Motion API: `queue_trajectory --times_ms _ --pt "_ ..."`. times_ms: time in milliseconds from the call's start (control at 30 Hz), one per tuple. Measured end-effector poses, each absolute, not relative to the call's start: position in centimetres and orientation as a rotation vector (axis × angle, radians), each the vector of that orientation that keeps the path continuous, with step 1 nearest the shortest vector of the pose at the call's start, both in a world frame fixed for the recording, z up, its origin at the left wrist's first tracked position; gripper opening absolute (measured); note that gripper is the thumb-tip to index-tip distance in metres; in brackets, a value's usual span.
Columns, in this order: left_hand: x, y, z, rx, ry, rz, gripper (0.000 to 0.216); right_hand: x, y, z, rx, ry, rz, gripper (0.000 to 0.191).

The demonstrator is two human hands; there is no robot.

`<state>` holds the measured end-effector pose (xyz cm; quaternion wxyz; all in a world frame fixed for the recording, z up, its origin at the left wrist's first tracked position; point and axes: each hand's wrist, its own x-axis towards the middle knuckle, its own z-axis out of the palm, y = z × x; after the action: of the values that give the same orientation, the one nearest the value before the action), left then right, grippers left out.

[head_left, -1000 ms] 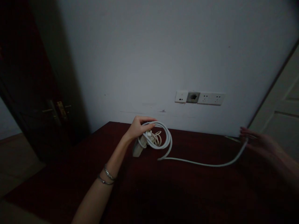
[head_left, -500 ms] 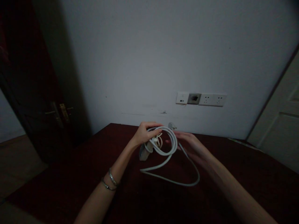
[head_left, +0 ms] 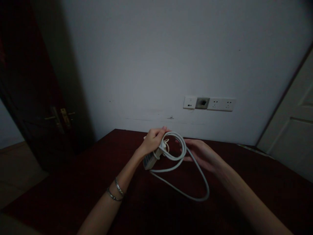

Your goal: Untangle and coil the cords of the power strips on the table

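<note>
Over the table's [head_left: 97,169] far middle, the left hand [head_left: 152,142] clasps the coiled cable [head_left: 184,148], power strip [head_left: 150,161] just below; the right hand [head_left: 201,154] curves at the coil's right, grip impossible to tell.

No lettering, brand, number or sign is legible on the pale block [head_left: 151,161], the coiled cable [head_left: 184,148] or the wall sockets [head_left: 221,104] in dim light.

Left fingers [head_left: 163,130] curled in grip; right fingers [head_left: 191,142] pointing inward, tips partly hidden.
</note>
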<state>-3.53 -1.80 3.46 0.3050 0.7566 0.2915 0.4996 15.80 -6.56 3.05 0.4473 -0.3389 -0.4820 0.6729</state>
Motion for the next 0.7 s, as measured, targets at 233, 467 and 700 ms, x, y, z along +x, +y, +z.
queue_trajectory --times_ms 233,467,700 --pt "-2.8 -1.6 2.8 1.875 0.703 1.265 0.063 17.0 -5.8 3.6 -0.906 -1.166 1.524 0.018" --pt "-2.2 -1.9 2.2 2.013 0.705 1.191 0.058 18.2 -5.8 5.8 -1.001 -1.296 1.217 0.022" --pt "-1.8 -2.2 1.7 1.908 0.729 1.086 0.064 18.4 -6.0 6.5 -1.127 -1.485 0.871 0.029"
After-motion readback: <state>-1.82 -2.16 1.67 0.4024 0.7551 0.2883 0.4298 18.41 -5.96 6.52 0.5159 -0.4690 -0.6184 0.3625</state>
